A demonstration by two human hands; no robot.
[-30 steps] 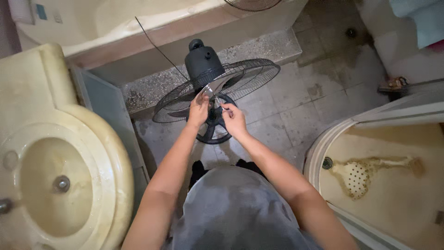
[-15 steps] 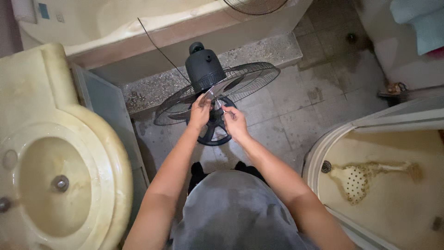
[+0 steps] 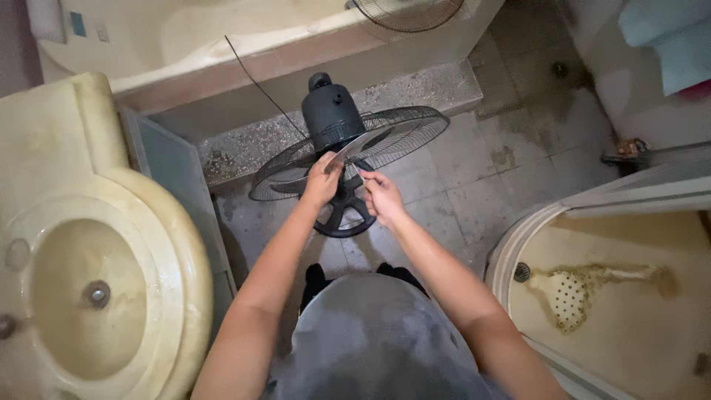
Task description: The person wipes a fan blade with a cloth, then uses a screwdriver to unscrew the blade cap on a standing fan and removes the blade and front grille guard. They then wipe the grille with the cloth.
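Since a second ago very little had shifted: your hands stayed at the fan's hub, and the view merely drifted a touch, so the fan sat slightly higher in frame.

Your left hand (image 3: 323,180) was closed around the root of the grey fan blade (image 3: 354,147), thumb and fingers pinching it where it met the hub. The blade ran from your fingers out toward 1 o'clock, its long axis slanted up and to the right across the black rear grille (image 3: 400,133). Your right hand (image 3: 379,196) sat just beside the left, at 4 o'clock from it, fingers curled inward at the hub. Whether it actually gripped anything there, you could not tell from this view, as the fingertips were hidden against the dark centre.

The fan lay tilted on the bathroom floor (image 3: 459,185), its motor housing (image 3: 331,111) at 12 o'clock from your hands and the round base (image 3: 344,218) right under them at 6 o'clock. The left hand was the nearer one to the blade; the right one was nearer the base.

A yellowed sink (image 3: 148,244) stood off at 9 o'clock, and a stained shower tray (image 3: 652,326) at 4 o'clock.
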